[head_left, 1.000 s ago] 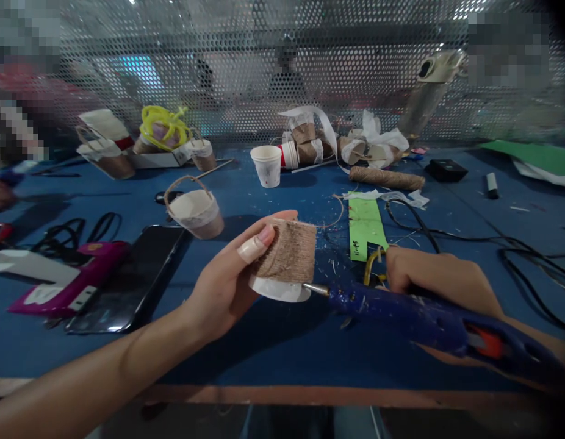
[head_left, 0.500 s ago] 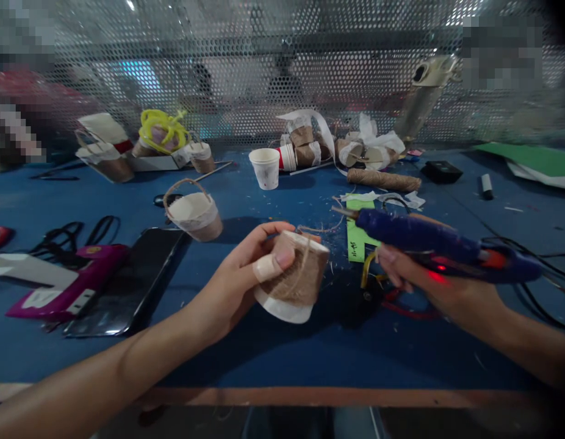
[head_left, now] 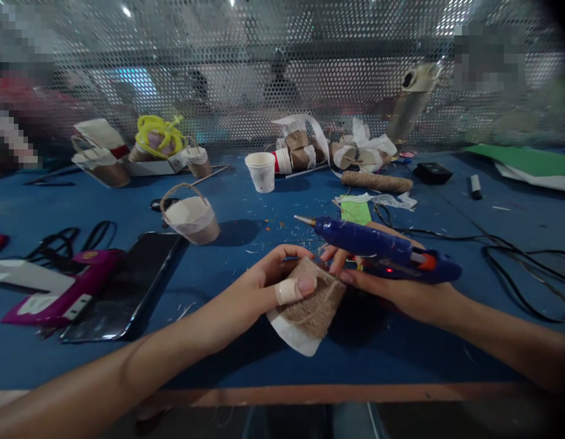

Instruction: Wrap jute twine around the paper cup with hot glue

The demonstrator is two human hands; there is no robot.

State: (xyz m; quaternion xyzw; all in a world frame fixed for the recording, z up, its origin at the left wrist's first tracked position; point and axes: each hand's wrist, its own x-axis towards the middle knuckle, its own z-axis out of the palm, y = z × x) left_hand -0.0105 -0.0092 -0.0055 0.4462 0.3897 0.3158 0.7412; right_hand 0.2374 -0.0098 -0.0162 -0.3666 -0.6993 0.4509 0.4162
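My left hand (head_left: 277,280) is closed around a paper cup (head_left: 312,305) wrapped in brown twine, tilted with its white rim facing down toward me. A bandage (head_left: 288,291) circles the left thumb. In my right hand (head_left: 387,286) lies a blue glue gun (head_left: 369,238), its metal nozzle pointing left and a red light glowing on its side. The right fingertips reach the upper right edge of the twine-wrapped cup; whether they pinch the twine cannot be made out. Left of the hands stands a small twine-wrapped cup basket (head_left: 193,219) with a handle.
A white paper cup (head_left: 260,172), a twine roll (head_left: 377,182) and a green paper slip (head_left: 356,210) lie beyond the hands. At left are a black phone (head_left: 127,286) and a purple glue gun (head_left: 65,286). Black cables (head_left: 515,262) run along the right. A perforated metal panel (head_left: 246,85) backs the table.
My right hand has moved left with the glue gun, bringing its fingers to the cup. The cup has shifted slightly right and down and is tilted more.
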